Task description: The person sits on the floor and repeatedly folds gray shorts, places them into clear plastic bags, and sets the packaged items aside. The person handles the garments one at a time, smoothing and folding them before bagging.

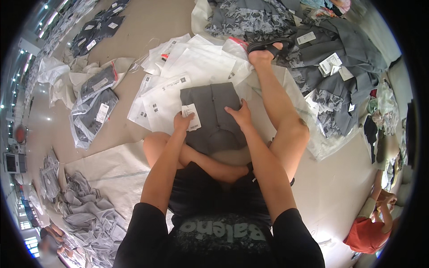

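Observation:
A folded dark grey garment (210, 107) lies in front of me, partly over a spread of white plastic packing bags (156, 102). My left hand (183, 121) grips its left edge, thumb over a white paper tag (191, 117). On the opposite edge my right hand (240, 115) holds the garment with the thumb on top and the other fingers mostly hidden beneath. The garment's lower end rests by my crossed leg.
Bagged dark garments (94, 111) lie to the left, and a heap of grey clothes (89, 210) lies at lower left. Tagged grey and patterned garments (339, 85) are piled at right, beyond my outstretched leg (286, 107). A person in red (368, 234) sits at lower right.

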### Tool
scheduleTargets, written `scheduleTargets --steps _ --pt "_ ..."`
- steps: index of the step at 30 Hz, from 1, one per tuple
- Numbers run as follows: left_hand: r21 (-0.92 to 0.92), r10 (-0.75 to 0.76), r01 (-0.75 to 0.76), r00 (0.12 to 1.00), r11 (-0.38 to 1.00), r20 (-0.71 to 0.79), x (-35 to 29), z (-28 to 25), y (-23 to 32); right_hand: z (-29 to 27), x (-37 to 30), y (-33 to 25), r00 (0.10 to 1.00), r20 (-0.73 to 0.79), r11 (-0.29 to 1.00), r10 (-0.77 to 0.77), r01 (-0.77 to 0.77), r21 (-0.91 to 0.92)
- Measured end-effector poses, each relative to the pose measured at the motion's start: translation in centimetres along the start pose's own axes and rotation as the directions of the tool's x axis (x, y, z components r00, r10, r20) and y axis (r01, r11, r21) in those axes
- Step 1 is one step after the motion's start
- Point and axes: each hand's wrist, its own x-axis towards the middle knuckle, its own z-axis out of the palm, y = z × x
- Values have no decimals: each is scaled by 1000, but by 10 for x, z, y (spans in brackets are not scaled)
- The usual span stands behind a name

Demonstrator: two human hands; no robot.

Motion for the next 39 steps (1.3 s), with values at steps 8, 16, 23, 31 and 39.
scheduleTargets --steps 8,16,23,31,39 --pt "-128 148 -147 989 981 -2 4 9 -14 1 24 34 934 309 983 181 -181 -29" --pt "-126 -26 67 953 990 302 -23 10 25 6 14 62 947 321 989 -31 -17 147" --pt "296 392 -424 906 856 162 -52 32 37 30 -23 -6 996 78 977 37 -20 -210" --pt "334 456 -566 816 754 354 -97 93 39 36 -33 -19 989 111 980 -100 117 -163" --pt "108 276 -429 733 897 621 -77 37 28 17 -42 -44 982 144 956 123 -78 -283"
